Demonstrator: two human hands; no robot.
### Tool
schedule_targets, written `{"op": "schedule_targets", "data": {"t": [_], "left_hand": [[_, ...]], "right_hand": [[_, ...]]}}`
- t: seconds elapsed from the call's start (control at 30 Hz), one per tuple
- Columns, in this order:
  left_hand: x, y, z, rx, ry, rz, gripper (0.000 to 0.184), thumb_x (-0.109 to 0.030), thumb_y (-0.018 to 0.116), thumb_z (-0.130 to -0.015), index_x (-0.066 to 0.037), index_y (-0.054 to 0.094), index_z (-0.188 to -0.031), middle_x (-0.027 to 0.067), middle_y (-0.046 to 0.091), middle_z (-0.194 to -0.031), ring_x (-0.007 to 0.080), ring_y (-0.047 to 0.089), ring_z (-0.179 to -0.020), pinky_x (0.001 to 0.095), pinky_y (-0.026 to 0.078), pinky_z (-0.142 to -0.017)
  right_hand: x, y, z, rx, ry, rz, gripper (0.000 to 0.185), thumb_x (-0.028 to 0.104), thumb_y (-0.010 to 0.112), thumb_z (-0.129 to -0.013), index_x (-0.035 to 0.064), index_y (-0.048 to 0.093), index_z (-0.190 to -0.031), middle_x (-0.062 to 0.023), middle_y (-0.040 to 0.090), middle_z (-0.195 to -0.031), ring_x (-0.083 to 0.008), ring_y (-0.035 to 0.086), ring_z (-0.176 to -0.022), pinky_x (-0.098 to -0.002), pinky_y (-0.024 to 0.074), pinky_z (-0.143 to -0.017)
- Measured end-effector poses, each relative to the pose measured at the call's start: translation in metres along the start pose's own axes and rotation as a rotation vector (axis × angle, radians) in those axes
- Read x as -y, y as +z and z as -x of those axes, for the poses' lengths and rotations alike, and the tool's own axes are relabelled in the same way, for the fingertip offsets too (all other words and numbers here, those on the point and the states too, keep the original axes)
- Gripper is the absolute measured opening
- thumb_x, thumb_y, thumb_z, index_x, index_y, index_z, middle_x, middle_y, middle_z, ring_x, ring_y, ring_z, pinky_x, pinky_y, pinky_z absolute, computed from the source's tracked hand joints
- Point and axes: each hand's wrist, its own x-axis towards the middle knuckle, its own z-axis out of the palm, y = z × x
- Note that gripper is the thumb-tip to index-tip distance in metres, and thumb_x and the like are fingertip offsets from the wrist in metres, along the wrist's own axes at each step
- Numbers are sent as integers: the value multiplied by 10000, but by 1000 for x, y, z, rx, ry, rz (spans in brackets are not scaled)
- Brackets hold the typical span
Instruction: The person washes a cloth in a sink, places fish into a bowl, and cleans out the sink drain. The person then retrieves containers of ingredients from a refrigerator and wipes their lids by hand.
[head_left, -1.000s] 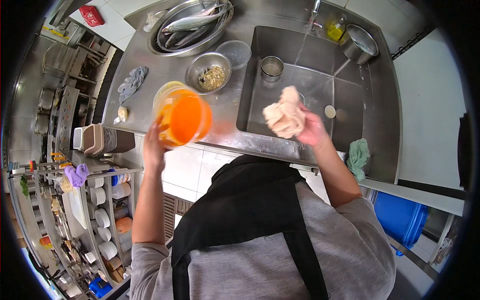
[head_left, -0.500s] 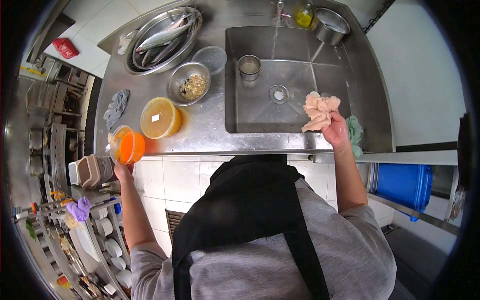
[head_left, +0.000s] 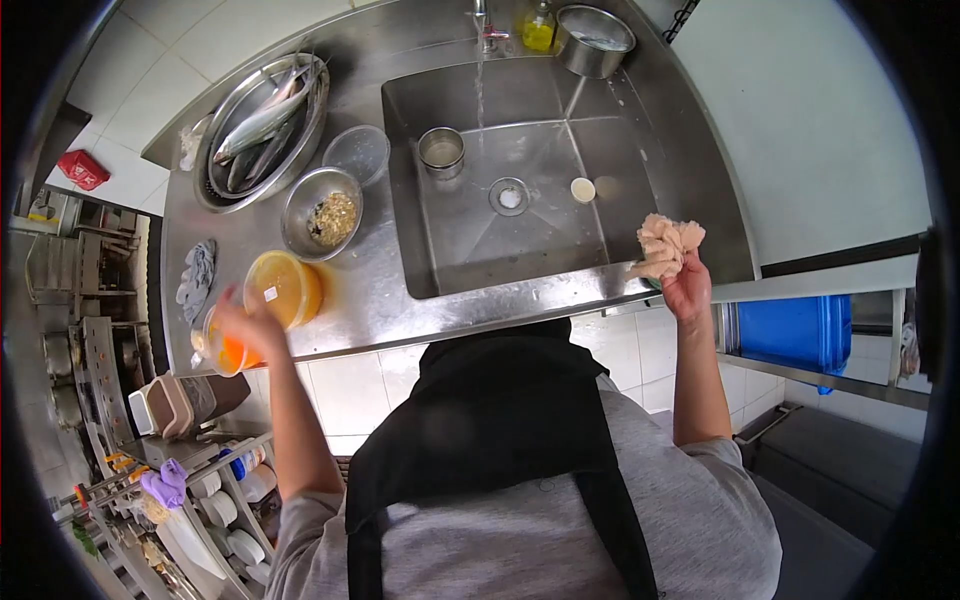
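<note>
My right hand is closed on a crumpled pink cloth, held up over the sink's front right corner. A sliver of green cloth shows behind it. On the counter's left, my left hand is smeared by motion above a clear plastic tub with orange contents; its fingers cannot be made out. Right beside that hand stands a lidded round container with yellow-brown contents. A grey cloth lies to the left of these.
Water runs from the tap into the sink, which holds a metal cup and a cream disc. Fish lie in a metal basin. Nearby are a bowl, a clear lid, a pot and an oil-coloured bottle.
My left hand has gone from holding the orange tub at the counter's edge to above it. The pink cloth has moved right, uncovering the cream disc. The view has turned slightly.
</note>
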Motion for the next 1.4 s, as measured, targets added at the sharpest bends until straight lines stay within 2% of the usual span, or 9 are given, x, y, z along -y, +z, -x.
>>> {"op": "schedule_targets", "data": {"t": [0.07,0.23,0.43,0.67,0.73,0.83,0.9,1.1,1.4], "left_hand": [[-74,41,3,309,182,463,120,-116,595,-814,-35,600,-902,137,603,-887,308,578,-830,389,447,-762],[-177,172,5,580,617,85,235,-185,593,-821,-61,593,-1021,142,538,-1083,323,538,-1007,413,483,-794],[-203,236,-7,840,279,-503,371,-246,620,-790,-84,545,-1115,90,483,-1188,281,513,-1071,396,473,-837],[-231,211,-24,181,569,-99,182,-182,526,-831,-85,550,-984,91,539,-1099,299,537,-1014,415,460,-835],[-225,221,-12,850,473,-276,151,-128,489,-825,-86,533,-963,90,576,-1011,293,553,-964,403,443,-816],[-229,188,-11,334,721,98,162,-94,482,-797,-94,516,-955,80,590,-983,250,563,-974,380,439,-813],[-224,180,0,743,516,-95,178,-101,481,-803,-88,519,-976,102,601,-983,264,575,-964,404,454,-822],[-196,46,10,222,826,523,118,-42,555,-727,-73,512,-831,80,625,-1080,251,591,-919,355,462,-739],[53,-85,22,-29,193,-122,157,9,538,-752,-58,529,-895,120,560,-1155,294,523,-993,389,401,-847]], "right_hand": [[6,2,-3,-92,-25,28,523,-37,356,-844,93,323,-1350,-129,426,-1333,-289,458,-1204,-414,426,-980],[18,12,-13,-18,42,78,483,-34,352,-828,69,361,-1299,-139,459,-1280,-284,486,-1164,-408,435,-966],[35,4,-11,-64,121,257,463,-20,368,-815,46,393,-1273,-148,472,-1264,-295,497,-1151,-393,438,-966],[42,-18,-31,-130,132,233,452,-29,397,-794,33,428,-1241,-164,497,-1234,-307,523,-1119,-417,447,-954],[37,-17,-41,-75,183,255,461,-28,406,-796,48,418,-1251,-151,490,-1244,-303,512,-1131,-417,445,-956],[28,1,-57,24,243,304,470,-29,420,-795,64,415,-1256,-137,490,-1248,-300,503,-1140,-416,440,-960],[15,11,-60,60,294,324,462,-36,424,-790,59,432,-1242,-137,506,-1232,-303,509,-1135,-414,427,-972],[-36,58,-63,196,401,367,415,-50,416,-789,27,475,-1192,-148,530,-1205,-297,518,-1131,-419,422,-979],[-108,108,-36,293,466,407,409,-74,406,-789,20,479,-1181,-141,555,-1163,-282,552,-1085,-406,454,-946]]}}
